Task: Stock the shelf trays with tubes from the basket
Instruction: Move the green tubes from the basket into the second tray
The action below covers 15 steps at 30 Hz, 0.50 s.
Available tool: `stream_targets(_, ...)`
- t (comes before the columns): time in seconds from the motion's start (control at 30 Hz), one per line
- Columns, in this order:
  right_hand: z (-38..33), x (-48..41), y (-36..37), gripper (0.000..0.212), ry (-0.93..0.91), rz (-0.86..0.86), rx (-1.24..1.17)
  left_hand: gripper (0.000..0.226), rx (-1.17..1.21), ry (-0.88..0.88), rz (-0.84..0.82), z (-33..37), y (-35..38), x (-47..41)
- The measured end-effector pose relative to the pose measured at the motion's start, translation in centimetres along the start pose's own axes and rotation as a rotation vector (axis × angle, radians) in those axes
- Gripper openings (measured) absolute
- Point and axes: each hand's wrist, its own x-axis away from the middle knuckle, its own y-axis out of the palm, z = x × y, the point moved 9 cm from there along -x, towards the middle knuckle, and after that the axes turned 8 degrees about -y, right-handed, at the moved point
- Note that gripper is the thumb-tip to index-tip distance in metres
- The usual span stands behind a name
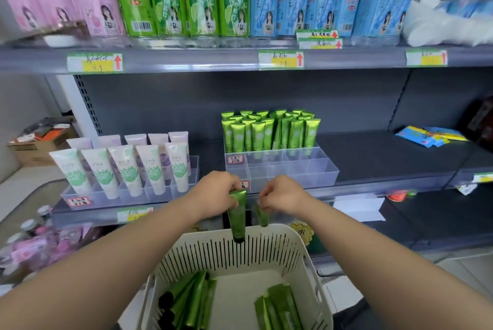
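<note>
My left hand point(217, 188) pinches the crimped top of a green tube point(237, 216) that hangs cap down above the basket's far rim. My right hand point(280, 192) pinches a second green tube point(262, 215), partly blurred, hanging beside the first. Both hands hover just in front of the clear shelf tray point(321, 169). Its back rows hold several upright green tubes point(269, 132); its front compartments are empty. The cream slotted basket point(306, 257) below my arms holds several more green tubes point(192, 300) lying in two piles.
A second clear tray point(194, 167) to the left holds several white and lilac tubes. Bottled drinks point(202, 1) line the upper shelf. Blue and yellow packets point(429, 136) lie at the right of the dark shelf. A cardboard box point(34, 148) sits far left.
</note>
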Motion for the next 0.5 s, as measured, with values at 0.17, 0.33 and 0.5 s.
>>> stream_targets(0.17,-2.6,-3.0,-2.8,0.012,-0.063,0.096,-0.207,0.020,0.018,-0.011,0.061,-0.7,-3.9,-2.7)
stream_targets(0.33,-4.8,-6.1,-5.0,0.012,-0.126,0.187,-0.274,0.025,0.014,-0.017,0.140,-1.2,-7.3,-5.5)
stream_targets(0.5,-5.7,-9.1,-6.4,0.012,-0.159,0.235,-0.307,0.035,0.006,-0.014,0.187,-1.8,-9.3,-8.4)
